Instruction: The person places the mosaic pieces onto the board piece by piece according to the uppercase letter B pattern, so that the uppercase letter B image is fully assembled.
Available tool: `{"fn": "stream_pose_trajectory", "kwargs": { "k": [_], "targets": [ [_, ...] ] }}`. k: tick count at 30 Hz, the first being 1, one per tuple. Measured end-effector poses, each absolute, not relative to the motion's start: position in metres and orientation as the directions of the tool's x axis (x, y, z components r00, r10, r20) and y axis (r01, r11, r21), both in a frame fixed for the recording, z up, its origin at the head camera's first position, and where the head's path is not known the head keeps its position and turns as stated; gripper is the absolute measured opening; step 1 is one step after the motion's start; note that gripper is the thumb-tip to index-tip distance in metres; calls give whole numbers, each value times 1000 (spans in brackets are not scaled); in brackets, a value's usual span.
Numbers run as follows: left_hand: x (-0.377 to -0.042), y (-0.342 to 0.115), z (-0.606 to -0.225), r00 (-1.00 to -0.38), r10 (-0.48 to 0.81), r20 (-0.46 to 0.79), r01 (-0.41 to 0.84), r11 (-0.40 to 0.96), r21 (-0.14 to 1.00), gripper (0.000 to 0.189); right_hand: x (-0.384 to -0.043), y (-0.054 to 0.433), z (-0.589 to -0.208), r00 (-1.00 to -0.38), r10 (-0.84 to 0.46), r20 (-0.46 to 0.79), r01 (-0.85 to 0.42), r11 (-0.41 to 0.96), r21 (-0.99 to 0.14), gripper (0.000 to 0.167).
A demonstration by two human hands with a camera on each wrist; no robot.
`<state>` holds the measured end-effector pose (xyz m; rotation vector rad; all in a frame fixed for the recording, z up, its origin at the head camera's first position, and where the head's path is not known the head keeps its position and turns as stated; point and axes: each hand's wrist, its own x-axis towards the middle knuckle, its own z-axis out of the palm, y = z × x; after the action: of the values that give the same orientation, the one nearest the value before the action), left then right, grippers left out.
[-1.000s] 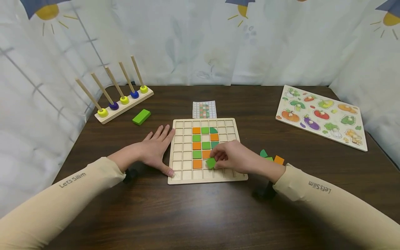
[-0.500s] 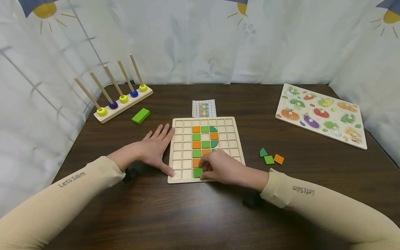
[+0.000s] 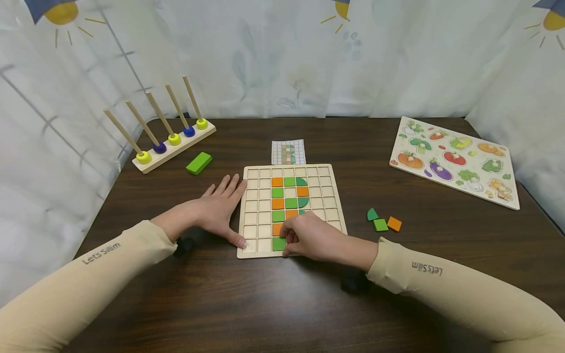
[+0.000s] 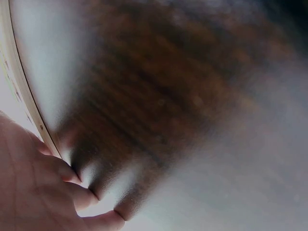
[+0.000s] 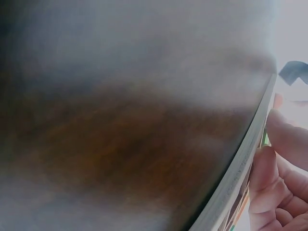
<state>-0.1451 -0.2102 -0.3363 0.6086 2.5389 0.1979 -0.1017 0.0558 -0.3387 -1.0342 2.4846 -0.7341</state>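
A wooden grid board lies flat, with orange and green square tiles and dark-green quarter-round tiles in its cells. My left hand rests at the board's left side, fingers spread, thumb on its lower left corner. At the bottom row, my right hand has thumb and fingertips at the right edge of a green square tile, pinching it in its cell. A sliver of green shows between thumb and finger in the right wrist view, beside the board's edge. The right hand hides some cells behind it.
A printed pattern card lies behind the board. Right of it are a loose quarter-round tile, a green square and an orange square. A peg stand, green block and vegetable puzzle stand farther out.
My right hand has moved left and toward the board's near edge, bringing the green tile into a bottom-row cell. Over the last half second it barely moves. The left hand stays in place.
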Motion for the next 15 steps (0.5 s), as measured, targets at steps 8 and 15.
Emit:
{"fn": "stream_pose_trajectory", "kwargs": {
  "k": [8,15],
  "targets": [
    [-145,-211,-336,-765,458,-452,383,889,253,150,-101,53,-338,-675,-729,-112,-559,605,-566,19],
    [-146,-210,-335,-765,459,-453,379,888,259,150,-107,75,-329,-715,-693,-89,-533,623,-573,18]
  ]
}}
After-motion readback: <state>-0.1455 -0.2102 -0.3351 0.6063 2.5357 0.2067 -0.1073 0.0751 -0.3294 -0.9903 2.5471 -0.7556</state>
